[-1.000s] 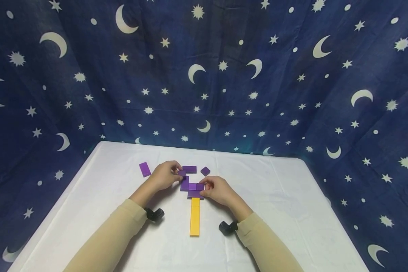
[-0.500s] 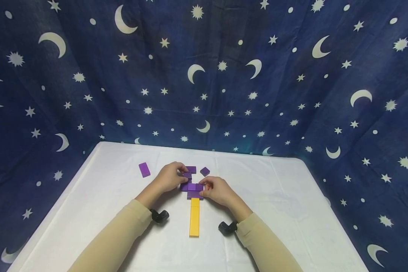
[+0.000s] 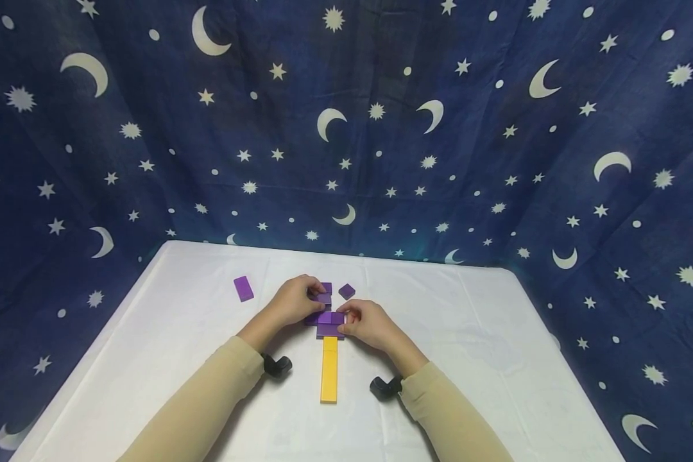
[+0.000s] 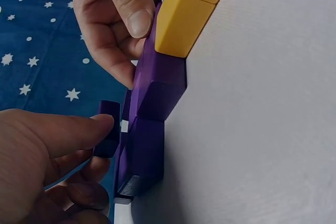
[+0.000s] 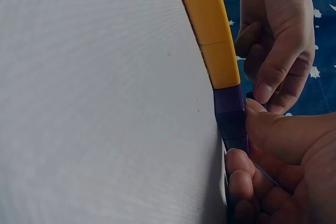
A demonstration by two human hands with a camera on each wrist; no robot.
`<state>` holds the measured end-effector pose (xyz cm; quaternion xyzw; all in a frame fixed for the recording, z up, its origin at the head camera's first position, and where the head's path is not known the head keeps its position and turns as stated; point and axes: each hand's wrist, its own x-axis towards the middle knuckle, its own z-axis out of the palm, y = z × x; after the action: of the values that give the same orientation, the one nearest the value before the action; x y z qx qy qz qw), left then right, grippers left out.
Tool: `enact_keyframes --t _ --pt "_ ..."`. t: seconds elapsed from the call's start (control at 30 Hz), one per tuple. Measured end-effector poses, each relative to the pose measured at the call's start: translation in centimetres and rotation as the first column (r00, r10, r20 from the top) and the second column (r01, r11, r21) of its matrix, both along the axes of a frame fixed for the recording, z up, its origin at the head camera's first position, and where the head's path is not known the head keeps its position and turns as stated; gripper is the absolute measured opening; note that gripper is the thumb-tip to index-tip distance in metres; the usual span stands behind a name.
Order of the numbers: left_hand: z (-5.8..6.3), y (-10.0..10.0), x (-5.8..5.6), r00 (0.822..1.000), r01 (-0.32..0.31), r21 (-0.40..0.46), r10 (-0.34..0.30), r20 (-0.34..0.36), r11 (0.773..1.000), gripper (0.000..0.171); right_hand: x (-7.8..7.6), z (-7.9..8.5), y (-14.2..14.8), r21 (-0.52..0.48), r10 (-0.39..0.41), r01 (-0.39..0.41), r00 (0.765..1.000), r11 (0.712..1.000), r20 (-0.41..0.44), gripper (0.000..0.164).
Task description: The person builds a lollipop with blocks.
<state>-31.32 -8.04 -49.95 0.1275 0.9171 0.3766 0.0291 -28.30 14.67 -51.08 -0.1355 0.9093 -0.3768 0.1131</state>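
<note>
Above the assembled pieces, my left hand (image 3: 291, 301) pinches a small purple block (image 4: 107, 129) between thumb and fingers. In the left wrist view this block is raised just off the other purple blocks (image 4: 142, 148). On the right side of the arrangement, my right hand (image 3: 372, 323) pinches a purple block (image 3: 337, 317) with thumb and forefinger. A wider purple block (image 3: 329, 332) lies in front of it, meeting the end of a yellow strip (image 3: 329, 372) of blocks that runs toward me. My left fingers partly hide the purple pieces behind.
A loose purple block (image 3: 244, 289) lies on the left of the white-covered table (image 3: 468, 359). A smaller purple block (image 3: 347, 291) sits turned cornerwise behind my right hand. Dark blue star-and-moon cloth (image 3: 381, 141) hangs behind the table.
My left hand has moved a little to the right with its purple block, covering more of the purple pieces. The right hand stays in place on its block.
</note>
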Motion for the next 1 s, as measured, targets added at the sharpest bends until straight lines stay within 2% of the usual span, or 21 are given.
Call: enact_keyframes --t 0.43,1.0 --pt "-0.44 0.09 -0.13 0.999 0.039 -0.027 -0.039 0.009 0.999 0.021 0.1 0.13 -0.06 -0.001 0.006 -0.006 1.0 1.0 0.0 0.035" --pt "-0.48 0.1 -0.16 0.998 0.062 -0.062 -0.06 0.034 0.996 0.021 0.08 0.06 -0.01 0.003 0.006 -0.006 1.0 1.0 -0.012 0.035"
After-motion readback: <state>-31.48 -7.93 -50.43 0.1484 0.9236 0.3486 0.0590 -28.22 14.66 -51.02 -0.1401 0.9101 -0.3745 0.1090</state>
